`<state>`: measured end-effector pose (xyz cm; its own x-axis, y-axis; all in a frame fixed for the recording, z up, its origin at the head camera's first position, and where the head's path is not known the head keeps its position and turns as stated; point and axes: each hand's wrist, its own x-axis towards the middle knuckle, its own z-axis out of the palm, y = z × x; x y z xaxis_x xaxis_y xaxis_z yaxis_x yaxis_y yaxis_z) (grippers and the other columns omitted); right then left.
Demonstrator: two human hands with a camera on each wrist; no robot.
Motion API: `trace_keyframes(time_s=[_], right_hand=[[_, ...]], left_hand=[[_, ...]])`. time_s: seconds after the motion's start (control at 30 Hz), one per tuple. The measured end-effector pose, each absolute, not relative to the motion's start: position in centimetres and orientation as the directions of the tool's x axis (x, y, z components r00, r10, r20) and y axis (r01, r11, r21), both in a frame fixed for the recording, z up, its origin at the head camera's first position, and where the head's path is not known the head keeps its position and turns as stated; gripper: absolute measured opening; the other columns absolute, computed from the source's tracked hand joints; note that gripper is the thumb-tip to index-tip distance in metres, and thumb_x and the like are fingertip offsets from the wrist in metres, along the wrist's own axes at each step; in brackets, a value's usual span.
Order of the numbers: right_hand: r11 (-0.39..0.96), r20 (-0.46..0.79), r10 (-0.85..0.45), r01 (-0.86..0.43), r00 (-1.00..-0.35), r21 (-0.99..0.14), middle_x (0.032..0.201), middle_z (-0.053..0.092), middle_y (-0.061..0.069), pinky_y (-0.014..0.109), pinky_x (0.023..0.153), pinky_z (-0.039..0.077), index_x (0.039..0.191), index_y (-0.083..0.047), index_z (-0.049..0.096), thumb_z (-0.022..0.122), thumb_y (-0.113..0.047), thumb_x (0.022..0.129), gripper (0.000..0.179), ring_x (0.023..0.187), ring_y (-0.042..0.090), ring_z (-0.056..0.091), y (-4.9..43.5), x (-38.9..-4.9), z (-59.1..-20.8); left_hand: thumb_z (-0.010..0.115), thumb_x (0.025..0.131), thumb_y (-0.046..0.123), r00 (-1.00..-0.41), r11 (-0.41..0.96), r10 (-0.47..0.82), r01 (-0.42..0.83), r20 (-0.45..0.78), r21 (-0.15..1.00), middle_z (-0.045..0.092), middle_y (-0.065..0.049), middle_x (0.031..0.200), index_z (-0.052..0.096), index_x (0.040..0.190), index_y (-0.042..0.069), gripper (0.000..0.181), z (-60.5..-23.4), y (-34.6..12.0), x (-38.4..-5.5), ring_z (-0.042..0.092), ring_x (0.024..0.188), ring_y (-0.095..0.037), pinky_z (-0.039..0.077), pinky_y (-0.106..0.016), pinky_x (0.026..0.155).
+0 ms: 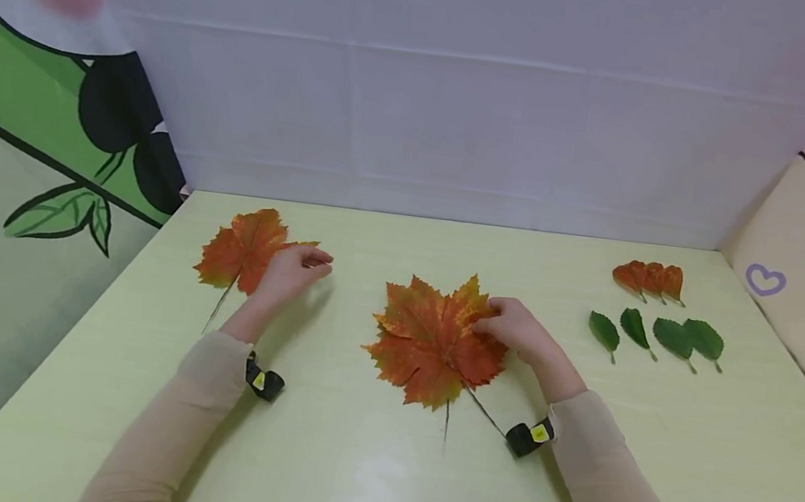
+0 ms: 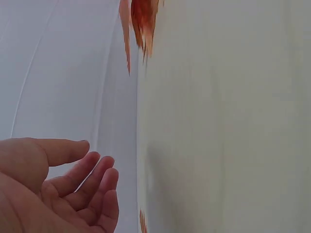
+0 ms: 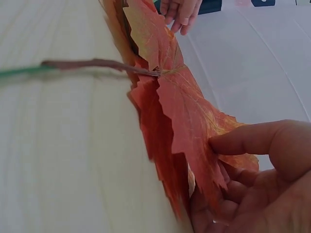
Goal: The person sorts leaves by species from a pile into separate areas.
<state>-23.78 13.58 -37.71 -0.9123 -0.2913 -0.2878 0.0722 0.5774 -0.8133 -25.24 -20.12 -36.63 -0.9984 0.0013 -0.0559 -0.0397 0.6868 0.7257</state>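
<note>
Orange-red maple leaves (image 1: 429,342), at least two overlapping with thin stems toward the person, lie mid-table in the head view. My right hand (image 1: 517,328) pinches the right edge of the top leaf. The right wrist view shows the thumb on that leaf's (image 3: 184,116) upper face, with curled fingers beneath it. Another orange maple leaf (image 1: 240,248) rests at the table's left. My left hand (image 1: 292,271) hovers over that leaf's right side, overlapping it in the head view. Its fingers are loosely bent and hold nothing, as the left wrist view shows of the hand (image 2: 73,187).
On the right of the pale table (image 1: 374,482), several small orange-brown leaves (image 1: 648,279) lie in a row. Several green leaves (image 1: 674,338) lie nearer the person. A white cloth backdrop (image 1: 462,133) stands behind the table, with printed panels at both sides.
</note>
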Motion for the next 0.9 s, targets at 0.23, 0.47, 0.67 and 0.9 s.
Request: trace_keyframes(time_s=[0.23, 0.47, 0.67, 0.9], right_hand=[[0.563, -0.303, -0.289, 0.094, -0.908, -0.821, 0.078, 0.046, 0.006, 0.026, 0.061, 0.038, 0.090, 0.001, 0.051, 0.056, -0.009, 0.087, 0.011, 0.070, 0.018, 0.042, 13.9, -23.8, -37.3], [0.567, -0.312, -0.283, 0.104, -0.907, -0.817, 0.091, 0.048, 0.009, 0.026, 0.068, 0.040, 0.096, 0.002, 0.052, 0.055, -0.010, 0.086, 0.016, 0.083, 0.021, 0.044, 13.9, -23.9, -37.5], [0.567, -0.320, -0.265, 0.121, -0.910, -0.815, 0.094, 0.048, 0.010, 0.026, 0.068, 0.039, 0.101, 0.003, 0.051, 0.055, -0.010, 0.086, 0.019, 0.085, 0.021, 0.044, 13.7, -24.0, -37.7], [0.561, -0.305, -0.279, 0.103, -0.911, -0.822, 0.092, 0.048, 0.011, 0.025, 0.066, 0.040, 0.101, 0.005, 0.052, 0.054, -0.007, 0.087, 0.019, 0.082, 0.021, 0.045, 13.7, -23.9, -37.6]], left_hand=[[0.059, 0.088, 0.020, -0.969, 0.678, 0.161, -0.028, -0.185, 0.735, 0.062, -0.012, 0.107, 0.061, 0.112, 0.005, 0.028, -37.3, -16.2, -23.9, 0.057, 0.092, -0.024, 0.045, -0.033, 0.076], [0.065, 0.082, 0.019, -0.942, 0.726, 0.256, 0.038, -0.219, 0.686, 0.061, -0.009, 0.097, 0.062, 0.108, 0.007, 0.028, -37.8, -13.9, -23.5, 0.054, 0.086, -0.021, 0.043, -0.030, 0.072], [0.071, 0.077, 0.024, -0.929, 0.788, 0.267, 0.057, -0.257, 0.613, 0.054, -0.009, 0.094, 0.062, 0.101, 0.005, 0.032, -37.8, -12.9, -23.4, 0.046, 0.084, -0.021, 0.039, -0.029, 0.070], [0.075, 0.073, 0.022, -0.922, 0.837, 0.287, 0.110, -0.259, 0.536, 0.040, -0.005, 0.078, 0.054, 0.075, 0.008, 0.026, -37.8, -12.3, -23.0, 0.036, 0.081, -0.022, 0.029, -0.029, 0.065]])
